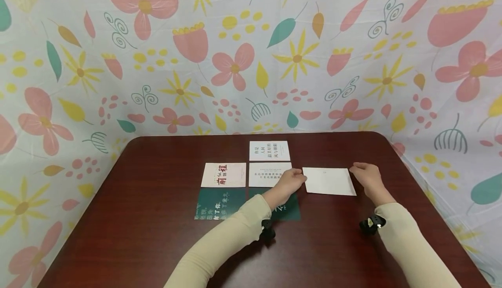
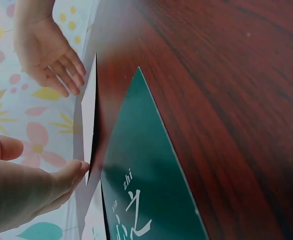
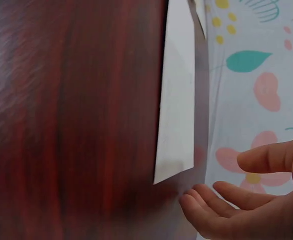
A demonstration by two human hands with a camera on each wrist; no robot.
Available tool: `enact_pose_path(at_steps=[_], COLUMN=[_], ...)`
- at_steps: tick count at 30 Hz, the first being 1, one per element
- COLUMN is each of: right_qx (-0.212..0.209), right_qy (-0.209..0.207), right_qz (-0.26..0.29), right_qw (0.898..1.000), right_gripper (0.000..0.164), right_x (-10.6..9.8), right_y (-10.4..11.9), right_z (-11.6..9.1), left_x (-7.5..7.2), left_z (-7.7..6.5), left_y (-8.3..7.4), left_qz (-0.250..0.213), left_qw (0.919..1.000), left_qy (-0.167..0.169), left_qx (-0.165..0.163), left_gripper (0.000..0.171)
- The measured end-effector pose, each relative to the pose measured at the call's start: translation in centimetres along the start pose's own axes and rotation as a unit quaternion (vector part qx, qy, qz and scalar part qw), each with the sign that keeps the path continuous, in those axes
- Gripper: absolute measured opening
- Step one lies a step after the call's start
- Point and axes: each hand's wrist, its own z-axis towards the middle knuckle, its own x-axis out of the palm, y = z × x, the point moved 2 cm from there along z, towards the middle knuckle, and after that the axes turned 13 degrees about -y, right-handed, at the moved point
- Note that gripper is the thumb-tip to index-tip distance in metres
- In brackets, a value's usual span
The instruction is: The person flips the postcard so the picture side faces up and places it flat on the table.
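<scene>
A blank white card [image 1: 328, 181] with a tiny mark lies on the dark red table between the two hands. At its left edge is my left hand [image 1: 285, 186], fingertips right at the card's end; in the left wrist view the thumb [image 2: 5, 147] stands apart from the fingers. Just off the card's right corner is my right hand [image 1: 369, 181]. Its relaxed fingers and thumb hold nothing in the right wrist view, a small gap from the white card [image 3: 179, 95]. My left wrist partly covers a dark green card [image 1: 292, 211] with white lettering.
Left of the blank card, several cards lie close together: a white one [image 1: 269, 150] at the top, another white one [image 1: 260, 174] below it, a pinkish one [image 1: 209, 174] with red characters, and a green one [image 1: 231, 198]. Behind the table [image 1: 129, 244] hangs a floral cloth [image 1: 235, 26].
</scene>
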Motion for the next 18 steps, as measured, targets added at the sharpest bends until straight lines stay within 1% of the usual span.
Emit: enact_pose_path(at_steps=[3, 6, 9, 13, 18], right_qx=[0.008, 0.008, 0.007, 0.003, -0.003], right_qy=[0.011, 0.018, 0.022, 0.016, 0.012], right_qz=[-0.015, -0.024, -0.023, -0.015, -0.009], right_qw=[1.0, 1.0, 0.999, 1.0, 1.0], right_gripper=[0.057, 0.058, 0.057, 0.055, 0.054], right_x=[-0.15, -0.17, -0.05, 0.16, 0.44], right_y=[-0.51, -0.67, -0.61, -0.48, -0.49], right_z=[-0.26, -0.4, -0.57, -0.57, -0.46], left_x=[0.23, 0.42, 0.48, 0.52, 0.72], left_z=[0.05, 0.08, -0.06, -0.25, -0.38], left_y=[0.18, 0.24, 0.28, 0.17, 0.3], left_qz=[0.004, 0.008, 0.008, 0.004, 0.01], left_qw=[1.0, 0.9999, 0.9999, 0.9998, 0.9998], left_qy=[0.001, -0.001, 0.0, 0.006, 0.01], left_qx=[-0.004, -0.009, -0.013, -0.017, -0.013], left_gripper=[0.046, 0.047, 0.047, 0.048, 0.049])
